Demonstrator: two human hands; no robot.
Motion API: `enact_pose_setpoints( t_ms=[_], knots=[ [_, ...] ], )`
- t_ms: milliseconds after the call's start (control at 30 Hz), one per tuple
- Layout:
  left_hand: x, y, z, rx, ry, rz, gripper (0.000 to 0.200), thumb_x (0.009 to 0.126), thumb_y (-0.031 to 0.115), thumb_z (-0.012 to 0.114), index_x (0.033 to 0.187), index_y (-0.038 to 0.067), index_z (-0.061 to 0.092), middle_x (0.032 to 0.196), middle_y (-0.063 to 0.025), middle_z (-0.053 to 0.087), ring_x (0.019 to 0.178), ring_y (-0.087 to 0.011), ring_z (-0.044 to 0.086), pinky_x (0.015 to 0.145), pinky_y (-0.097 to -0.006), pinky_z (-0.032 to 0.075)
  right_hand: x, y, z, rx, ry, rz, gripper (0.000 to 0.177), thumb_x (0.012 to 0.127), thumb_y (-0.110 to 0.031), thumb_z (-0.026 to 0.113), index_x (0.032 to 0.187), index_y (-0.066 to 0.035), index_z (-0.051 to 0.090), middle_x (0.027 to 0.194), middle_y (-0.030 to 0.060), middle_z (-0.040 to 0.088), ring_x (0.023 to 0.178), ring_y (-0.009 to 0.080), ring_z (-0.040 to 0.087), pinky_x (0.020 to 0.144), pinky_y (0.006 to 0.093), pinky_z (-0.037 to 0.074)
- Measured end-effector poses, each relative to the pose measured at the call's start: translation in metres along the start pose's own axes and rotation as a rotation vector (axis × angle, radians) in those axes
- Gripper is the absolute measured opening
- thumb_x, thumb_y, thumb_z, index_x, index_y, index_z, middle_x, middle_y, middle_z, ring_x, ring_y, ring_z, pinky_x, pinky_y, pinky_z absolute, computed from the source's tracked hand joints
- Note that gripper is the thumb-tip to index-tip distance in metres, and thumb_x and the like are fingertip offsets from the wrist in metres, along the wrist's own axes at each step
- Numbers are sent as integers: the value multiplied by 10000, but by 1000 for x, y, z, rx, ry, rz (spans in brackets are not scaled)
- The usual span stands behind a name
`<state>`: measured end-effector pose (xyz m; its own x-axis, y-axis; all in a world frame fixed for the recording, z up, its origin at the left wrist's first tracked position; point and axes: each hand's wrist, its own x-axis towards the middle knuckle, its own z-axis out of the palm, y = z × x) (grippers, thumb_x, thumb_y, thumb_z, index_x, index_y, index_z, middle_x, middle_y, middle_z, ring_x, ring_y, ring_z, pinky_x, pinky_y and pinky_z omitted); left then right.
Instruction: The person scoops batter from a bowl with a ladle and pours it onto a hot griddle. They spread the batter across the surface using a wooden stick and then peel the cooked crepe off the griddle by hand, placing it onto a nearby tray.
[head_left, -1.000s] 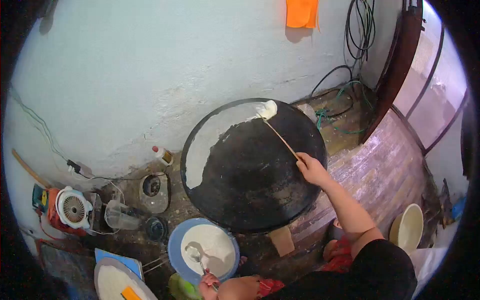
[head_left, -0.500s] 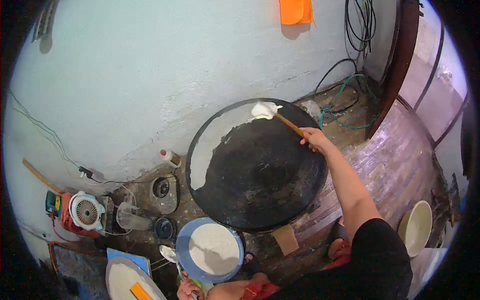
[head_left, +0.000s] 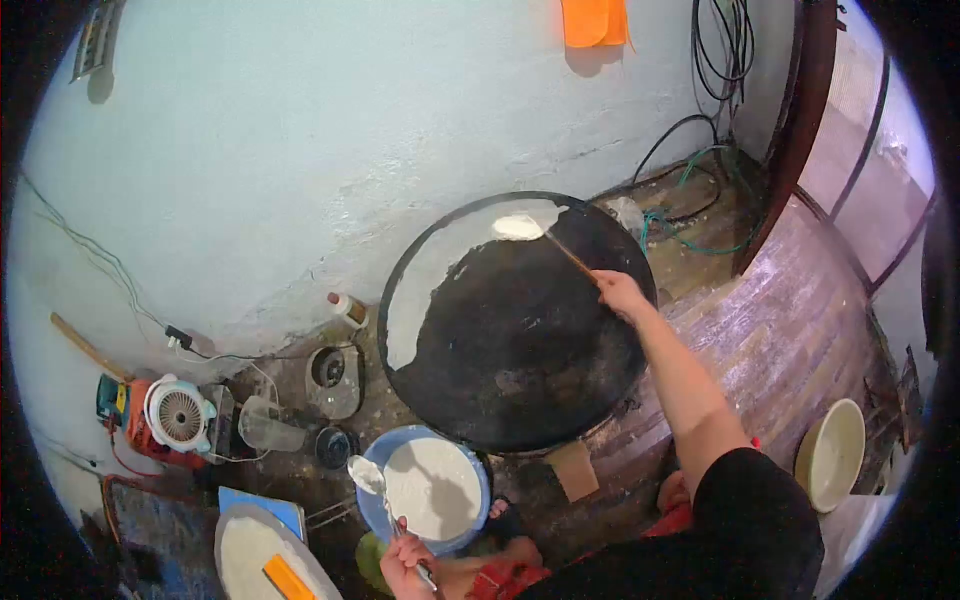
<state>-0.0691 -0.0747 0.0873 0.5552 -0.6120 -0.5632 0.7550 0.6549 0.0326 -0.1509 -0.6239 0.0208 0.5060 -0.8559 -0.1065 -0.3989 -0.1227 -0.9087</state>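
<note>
My right hand [head_left: 620, 293] is closed round the wooden handle of a spreader [head_left: 572, 252]. White batter [head_left: 518, 228] covers the spreader's head, which touches the far part of a large round black griddle [head_left: 530, 350]. A band of thin batter [head_left: 415, 300] lines the griddle's far and left rim; the rest of the surface is dark. My left hand [head_left: 406, 562] grips the metal handle of a ladle. The ladle's bowl [head_left: 367, 475], coated with batter, hangs over the left rim of a blue basin [head_left: 478, 465]. White batter [head_left: 432, 490] fills much of the basin.
A small fan [head_left: 180, 415], a clear jug [head_left: 268, 428] and a bottle [head_left: 347, 308] stand left of the griddle. An oval tray [head_left: 260, 560] with an orange scraper [head_left: 287, 578] lies at lower left. Cardboard [head_left: 572, 470] sits by the griddle, a cream basin [head_left: 835, 455] at right.
The ladle in my left hand has moved up and right to the blue basin's rim. My right hand has shifted slightly left and down, and the batter band now reaches farther right along the far rim.
</note>
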Motion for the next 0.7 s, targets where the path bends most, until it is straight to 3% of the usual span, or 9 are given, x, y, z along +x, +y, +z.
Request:
enact_pose_setpoints(
  t_ms=[33, 133, 167, 267, 400, 500, 533, 600, 700],
  knots=[
    [4, 0, 5, -75, 169, 0, 252, 829, 79, 406, 1053, 11, 498, 583, 4, 403, 453, -77, 356, 396, -199, 319, 2, -5, 15, -47, -23, -34, 256, 837, -114, 460, 1063, -92, 578, 767, 24, 591, 647, 96, 515, 574, 237, 428],
    [9, 9, -10, -94, 72, -32, 262, 847, 116, 401, 1078, 20, 480, 588, 2, 405, 456, -77, 358, 398, -199, 326, 5, -19, 17, -152, -25, -75, 245, 833, -114, 467, 1046, -85, 586, 761, 27, 605, 664, 107, 538, 610, 249, 433],
    [2, 0, 8, -72, 108, -6, 275, 860, 159, 402, 1088, 21, 471, 597, 2, 400, 456, -77, 354, 397, -198, 325, -12, -44, 6, -261, 21, -31, 270, 815, -210, 461, 1053, -164, 580, 975, 111, 596, 922, 249, 559, 804, 334, 419],
    [0, -4, 8, -90, 65, 24, 282, 863, 177, 406, 1089, 22, 469, 603, 2, 391, 460, -76, 351, 394, -196, 322, 17, -1, 36, -176, 11, -103, 277, 815, -203, 462, 1068, -171, 570, 976, 108, 597, 923, 253, 559, 809, 341, 418],
    [0, -2, 6, -105, 61, 3, 293, 860, 180, 409, 1099, 22, 469, 625, -8, 396, 468, -82, 355, 407, -204, 327, -5, -33, 31, -246, -178, -19, 272, 808, -245, 496, 1060, -189, 578, 972, 106, 598, 917, 262, 562, 794, 347, 430],
    [-1, -3, 8, -106, 63, 6, 298, 862, 183, 408, 1104, 21, 468, 634, -9, 402, 474, -86, 361, 417, -213, 334, -52, -58, -7, -419, 28, -10, 270, 818, -277, 471, 1050, -195, 580, 994, 89, 592, 913, 260, 559, 781, 359, 436],
    [-2, -4, 7, -113, 65, 8, 298, 862, 183, 408, 1104, 21, 468, 634, -9, 402, 474, -86, 361, 417, -213, 334, -52, -44, -8, -390, 158, 45, 251, 819, -198, 480, 1047, -166, 582, 975, 103, 597, 891, 239, 575, 760, 328, 444],
    [-1, -4, 6, -87, 30, -10, 299, 864, 192, 407, 1099, 18, 469, 638, -12, 407, 485, -90, 369, 420, -220, 339, -31, 5, 7, -301, 184, -121, 265, 822, -227, 458, 1047, -158, 580, 980, 131, 587, 921, 275, 554, 784, 356, 434],
    [2, -7, 7, 43, 52, 62, 277, 866, 158, 391, 1072, -7, 473, 624, 5, 413, 459, -74, 376, 430, -216, 367, -44, -35, 46, -258, -62, -156, 260, 806, -210, 489, 1037, -141, 585, 986, 144, 583, 930, 272, 553, 804, 344, 425]
  ],
)
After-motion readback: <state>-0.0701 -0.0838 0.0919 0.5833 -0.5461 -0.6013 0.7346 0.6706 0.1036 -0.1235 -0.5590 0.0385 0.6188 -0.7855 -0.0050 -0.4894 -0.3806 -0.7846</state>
